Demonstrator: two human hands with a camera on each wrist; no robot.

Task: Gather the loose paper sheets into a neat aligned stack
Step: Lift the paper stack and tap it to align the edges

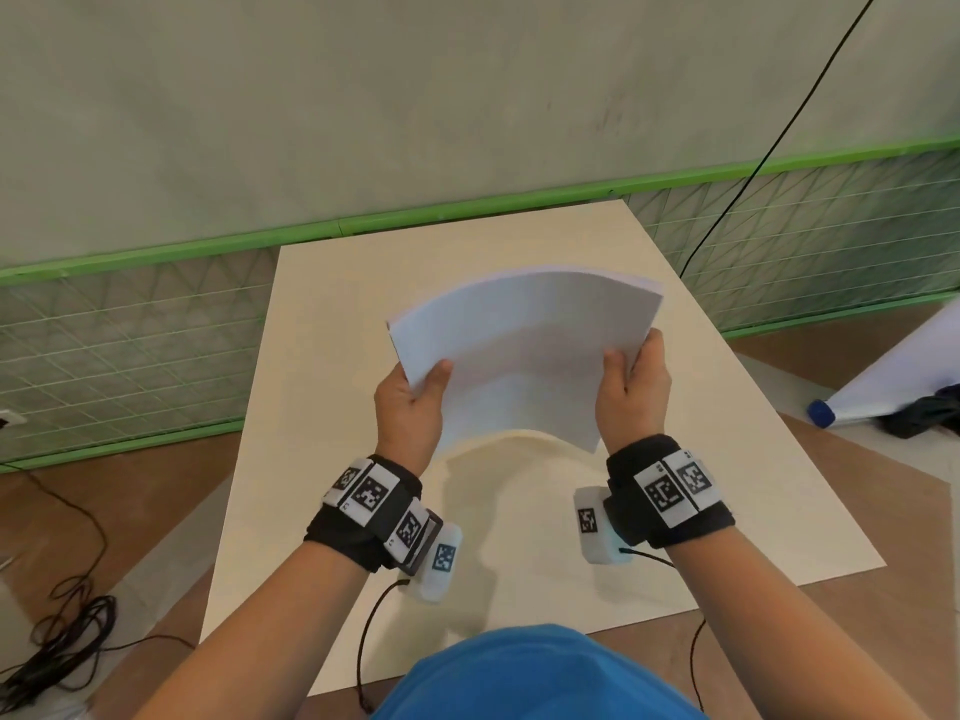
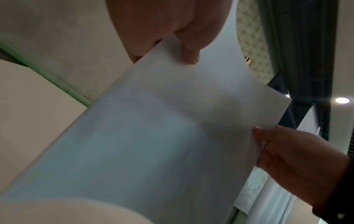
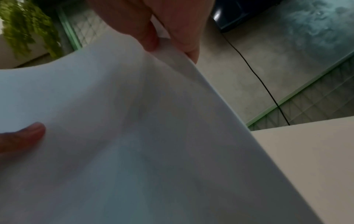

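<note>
Now, sheets: a bundle of white paper sheets (image 1: 524, 350) is held up in the air above the table (image 1: 322, 407), bowed so its middle arches and its far edge curves; a few page edges show fanned at the far right corner.
Left hand: the left hand (image 1: 410, 413) pinches the bundle's left side, thumb on the near face and fingers behind; the left wrist view shows the thumb (image 2: 188, 51) pressed on the paper.
Right hand: the right hand (image 1: 631, 392) grips the right side in the same way, thumb in front, fingers wrapped behind the edge; the right wrist view shows a fingertip (image 3: 151, 40) against the sheet edge.
Table: pale cream top, with the bundle's shadow falling on it below the hands.
Wrists: black straps with black-and-white marker tiles (image 1: 670, 491), and a thin cable running from each.
Surroundings: a green-framed mesh fence (image 1: 130, 335) stands behind the table, a black cable (image 1: 779, 142) hangs down the wall, and a tangle of dark cords (image 1: 57, 641) lies on the floor at left.
Person: a blue shirt (image 1: 535, 678) shows at the bottom edge.
</note>
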